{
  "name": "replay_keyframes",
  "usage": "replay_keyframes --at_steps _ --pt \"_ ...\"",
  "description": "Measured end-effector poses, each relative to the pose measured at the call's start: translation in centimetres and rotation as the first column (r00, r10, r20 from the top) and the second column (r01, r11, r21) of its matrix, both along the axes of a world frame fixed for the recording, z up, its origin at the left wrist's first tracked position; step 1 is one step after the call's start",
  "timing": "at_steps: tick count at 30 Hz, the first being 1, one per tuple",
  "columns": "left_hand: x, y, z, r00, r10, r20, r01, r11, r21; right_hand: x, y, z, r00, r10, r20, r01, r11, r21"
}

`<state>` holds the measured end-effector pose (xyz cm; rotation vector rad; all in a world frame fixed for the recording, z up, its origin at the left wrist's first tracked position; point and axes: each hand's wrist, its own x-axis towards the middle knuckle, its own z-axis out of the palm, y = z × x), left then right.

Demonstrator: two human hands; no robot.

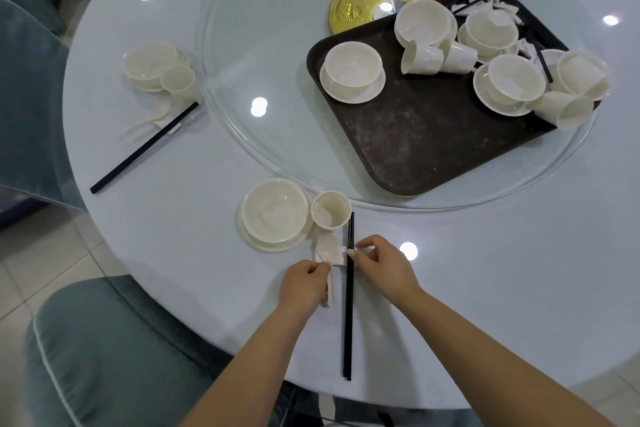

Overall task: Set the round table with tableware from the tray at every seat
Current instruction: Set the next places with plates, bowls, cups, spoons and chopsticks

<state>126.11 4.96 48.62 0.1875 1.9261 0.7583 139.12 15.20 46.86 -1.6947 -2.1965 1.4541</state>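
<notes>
at the near seat, the spoon [327,253] is being held by its handle in the curled fingers of the left hand [304,284], its bowl lying on the white rest [341,255] just below the cup [330,210]. the rest is being pinched from the other side by the right hand [384,265], fingers bent around it. the chopsticks [349,298] are lying between the two hands, long axis running straight away from the person, tips across the rest. the bowl on its plate [275,213] is sitting left of the cup. the tray [415,149] is waiting well beyond on the counter [485,270], nearer the right hand, likely the next reach.
</notes>
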Motion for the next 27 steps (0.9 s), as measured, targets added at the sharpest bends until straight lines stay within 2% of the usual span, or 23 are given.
replay_keyframes --at_steps 11,16,22,27 --pt "-1.0 -2.4 1.2 0.981 0.057 -0.184 -0.058 0.998 0.001 2.4 0.4 0.6 0.999 -0.029 -0.028 0.027 0.997 -0.068" --pt "-0.7 -2.6 2.7 0.947 0.117 -0.299 -0.099 0.992 0.073 3.0 0.8 0.8 0.999 -0.018 -0.035 0.015 0.996 -0.083" --pt "1.2 -3.4 5.1 0.947 0.170 -0.273 -0.112 0.970 0.216 4.8 -0.1 1.9 0.999 -0.036 -0.031 0.032 0.992 -0.123" --pt "3.8 -4.6 6.9 0.971 0.053 -0.233 0.016 0.958 0.287 7.6 -3.5 4.2 0.996 -0.067 -0.056 0.061 0.993 -0.106"
